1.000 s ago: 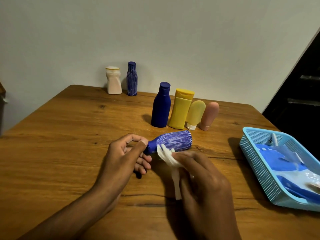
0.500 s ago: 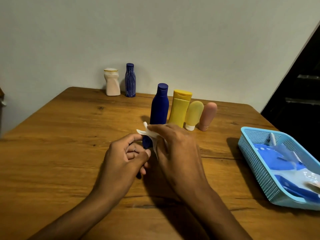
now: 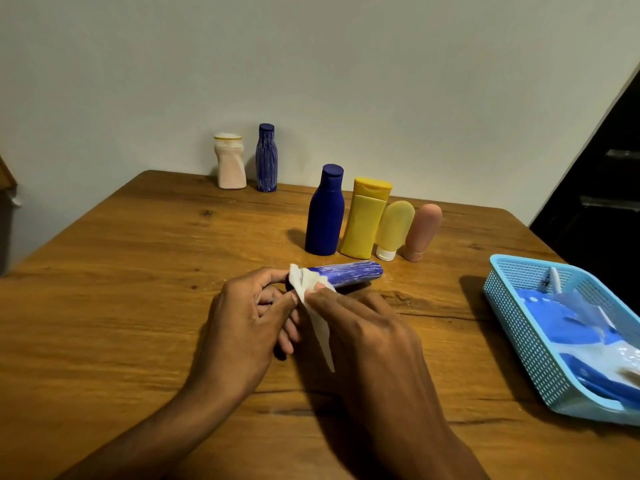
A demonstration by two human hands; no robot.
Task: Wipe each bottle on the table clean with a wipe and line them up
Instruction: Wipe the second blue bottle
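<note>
Left hand (image 3: pixel 242 327): fingers curled round the cap end of the blue white-streaked plastic bottle (image 3: pixel 349 274), which is lying on its side at the middle of the wooden table (image 3: pixel 104 306).
Right hand (image 3: pixel 363 327): pinching a white crumpled wipe (image 3: pixel 311 296) against the bottle's neck.
Far edge: cream squat bottle (image 3: pixel 230 161), streaked blue bottle (image 3: pixel 266 158).
Row behind: dark blue bottle (image 3: pixel 325 211), yellow flip-cap bottle (image 3: pixel 365 218), pale yellow tube (image 3: pixel 394 230), pink tube (image 3: pixel 422 232).
Right: light blue mesh basket (image 3: pixel 519 323).

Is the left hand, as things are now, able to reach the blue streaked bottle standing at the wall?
Probably not at once. The left hand grips the neck end of the lying streaked bottle. The bare table toward the standing streaked bottle is free, but it stands far back.
</note>
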